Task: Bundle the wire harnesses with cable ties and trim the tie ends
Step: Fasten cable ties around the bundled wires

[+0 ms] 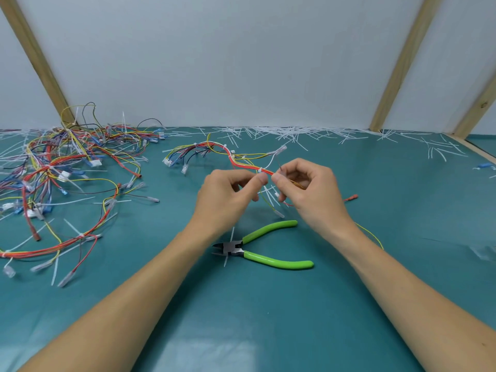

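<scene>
A wire harness (228, 154) of red, yellow, blue and white wires lies across the middle of the teal mat, with white connectors at its ends. My left hand (228, 197) and my right hand (308, 189) meet over its red strands, each pinching the bundle beside a white cable tie (259, 170). More white tie tails hang below my fingers. Green-handled flush cutters (268, 248) lie on the mat just under my wrists, jaws pointing left.
A large tangled pile of harnesses (53, 170) covers the left side of the mat. Loose white cable ties (281, 132) are strewn along the back wall. Wooden frame posts (397, 65) lean at the back left and right. A small blue connector (484, 166) lies far right.
</scene>
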